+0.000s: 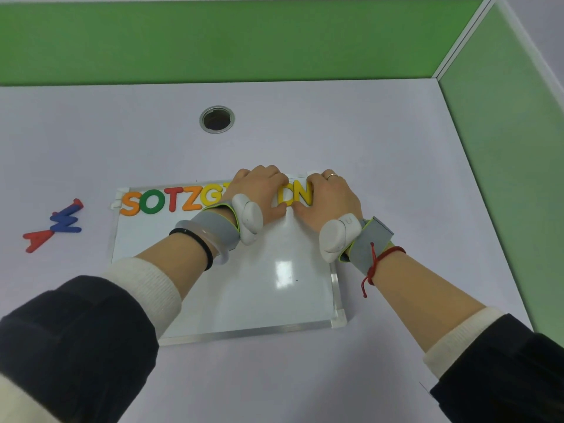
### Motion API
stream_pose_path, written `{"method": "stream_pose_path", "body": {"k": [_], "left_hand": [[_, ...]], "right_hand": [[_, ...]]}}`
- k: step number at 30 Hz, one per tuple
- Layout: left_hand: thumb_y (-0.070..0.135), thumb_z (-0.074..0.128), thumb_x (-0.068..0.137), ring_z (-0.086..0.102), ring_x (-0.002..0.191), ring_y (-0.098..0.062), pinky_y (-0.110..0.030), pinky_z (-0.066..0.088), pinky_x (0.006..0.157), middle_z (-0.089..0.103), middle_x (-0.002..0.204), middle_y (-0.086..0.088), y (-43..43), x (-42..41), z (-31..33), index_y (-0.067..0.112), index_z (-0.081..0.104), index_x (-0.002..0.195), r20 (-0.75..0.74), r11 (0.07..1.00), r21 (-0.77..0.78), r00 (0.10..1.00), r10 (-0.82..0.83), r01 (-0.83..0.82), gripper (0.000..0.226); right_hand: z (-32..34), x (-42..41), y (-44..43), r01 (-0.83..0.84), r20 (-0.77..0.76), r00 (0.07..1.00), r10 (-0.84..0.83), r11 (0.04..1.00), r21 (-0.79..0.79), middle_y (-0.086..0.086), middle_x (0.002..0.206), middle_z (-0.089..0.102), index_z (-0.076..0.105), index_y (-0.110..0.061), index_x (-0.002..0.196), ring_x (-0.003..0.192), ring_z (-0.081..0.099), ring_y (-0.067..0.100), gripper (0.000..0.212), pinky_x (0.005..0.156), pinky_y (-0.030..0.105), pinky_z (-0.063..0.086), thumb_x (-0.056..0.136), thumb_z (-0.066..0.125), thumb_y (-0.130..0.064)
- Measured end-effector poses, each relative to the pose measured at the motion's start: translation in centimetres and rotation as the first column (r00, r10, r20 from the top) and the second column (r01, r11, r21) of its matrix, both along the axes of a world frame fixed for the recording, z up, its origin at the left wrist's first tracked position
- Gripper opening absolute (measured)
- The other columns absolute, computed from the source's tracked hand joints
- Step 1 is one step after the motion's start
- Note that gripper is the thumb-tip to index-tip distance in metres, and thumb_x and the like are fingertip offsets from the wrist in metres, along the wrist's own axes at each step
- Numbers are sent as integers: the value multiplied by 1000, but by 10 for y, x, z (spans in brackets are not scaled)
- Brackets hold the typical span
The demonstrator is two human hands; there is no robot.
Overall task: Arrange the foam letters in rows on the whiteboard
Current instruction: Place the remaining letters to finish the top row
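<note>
So the whiteboard (244, 294) was lying flat on the bench (366, 132), and the top row was already most of the way across: orange S (131, 203), green O (151, 202), red T (171, 199), orange Z (191, 198), then a yellow G (211, 195) half tucked under the left hand (259, 193). Past that there was a yellow D (287, 195) and a yellow N (303, 193) near the right end of the row.

Both hands were down on that end. The left hand was curled over the middle of the row with its thumb touching the bottom of the D. The right hand (329, 199) had fingers bent over the N's far side and thumb below it, so it looked like a loose pinch on the N, not a full grab. Whatever sat under the left hand, I couldn't tell.

My guess is this was the nudge-and-straighten bit. To do it well I'd slide the letters flat rather than lift, keep their bottoms level with the S-to-Z line, and close the gaps evenly without shoving the G sideways.

Still off the board: a blue W (67, 220) and a red A (35, 239), touching, well to the left on the bench. The lower part of the board was bare, so they'd probably start row two.
</note>
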State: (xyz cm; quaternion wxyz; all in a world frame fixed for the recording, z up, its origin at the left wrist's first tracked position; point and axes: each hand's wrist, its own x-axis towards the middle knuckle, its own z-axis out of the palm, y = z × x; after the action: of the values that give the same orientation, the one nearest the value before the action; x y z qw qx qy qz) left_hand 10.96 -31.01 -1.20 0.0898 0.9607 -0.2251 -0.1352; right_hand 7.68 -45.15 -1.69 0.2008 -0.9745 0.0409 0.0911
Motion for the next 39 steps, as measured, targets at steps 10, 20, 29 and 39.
{"method": "stream_pose_path", "body": {"k": [10, 20, 29, 39], "left_hand": [[31, 53, 84, 43, 118, -27, -39, 38, 92, 47, 128, -7, -2, 1, -2, 14, 48, 125, 2, 999, 35, 999, 34, -34, 45], [24, 51, 87, 42, 119, -29, -38, 42, 90, 43, 133, -11, 3, 3, 0, 8, 44, 129, -28, 998, 21, 998, 55, -55, 45], [23, 48, 91, 40, 123, -29, -37, 42, 92, 41, 137, -10, 5, 4, 2, 8, 41, 133, -61, 998, 26, 997, 50, -48, 45], [21, 51, 89, 42, 120, -31, -35, 39, 97, 43, 136, -11, 6, 4, 3, 8, 45, 131, -85, 999, -5, 995, 52, -53, 44]], "right_hand": [[-1, 9, 1, -11, -76, 997, 10, 1000, -20, 14, 119, 49, 50, -8, 114, 103, 54, 33, 41, 74, 34, 42, 85, 57, -35], [-1, 9, 3, -47, -91, 995, 37, 992, -114, 14, 113, 56, 47, -9, 115, 98, 57, 35, 38, 66, 33, 35, 90, 50, -37], [0, 6, 2, -22, -134, 991, 9, 995, -98, 17, 105, 62, 42, -17, 121, 88, 58, 35, 39, 64, 32, 34, 91, 46, -41], [9, 6, -7, -19, -224, 974, 21, 1000, 11, 12, 107, 61, 18, -33, 141, 97, 60, 34, 61, 67, 31, 39, 89, 47, -48]]}}
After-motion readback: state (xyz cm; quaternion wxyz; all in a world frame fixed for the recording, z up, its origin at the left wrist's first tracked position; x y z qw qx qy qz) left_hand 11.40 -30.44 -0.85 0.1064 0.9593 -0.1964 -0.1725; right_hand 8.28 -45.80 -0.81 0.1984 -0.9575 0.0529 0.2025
